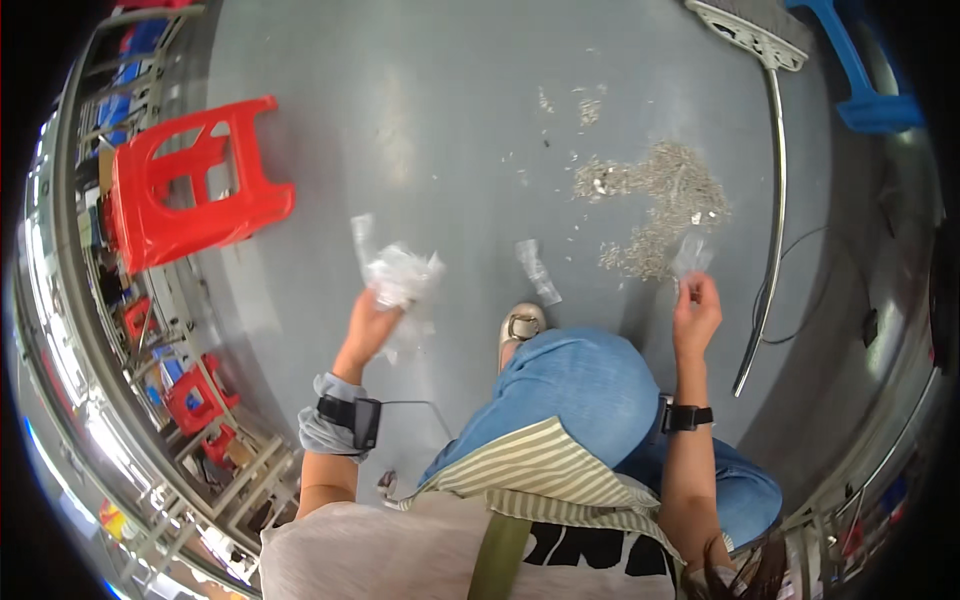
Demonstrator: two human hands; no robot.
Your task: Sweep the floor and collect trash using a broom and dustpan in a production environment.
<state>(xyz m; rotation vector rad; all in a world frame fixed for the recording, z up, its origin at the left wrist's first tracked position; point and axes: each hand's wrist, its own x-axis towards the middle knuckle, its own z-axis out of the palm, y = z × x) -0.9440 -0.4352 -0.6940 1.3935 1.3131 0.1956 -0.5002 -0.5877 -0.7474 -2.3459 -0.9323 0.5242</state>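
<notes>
A bunch of crumpled clear plastic bags (402, 274) is gripped in my left hand (372, 322), held over the grey floor. On the right, my right hand (696, 308) pinches one small clear plastic bag (692, 254) at its lower end. That bag overlaps the near edge of a spread pile of small, thin, pale metallic-looking pieces (675, 195) on the floor; what they are exactly is too small to tell. Between my hands, another flat clear plastic strip (538, 271) lies on the floor, just ahead of my shoe (522, 324).
A broom (772, 110) lies to the right of the pile, its long metal handle reaching toward me. A red plastic stool (215, 185) is tipped on its side at the left. Metal racks (75, 200) line the left, and a blue stool (880, 112) stands far right.
</notes>
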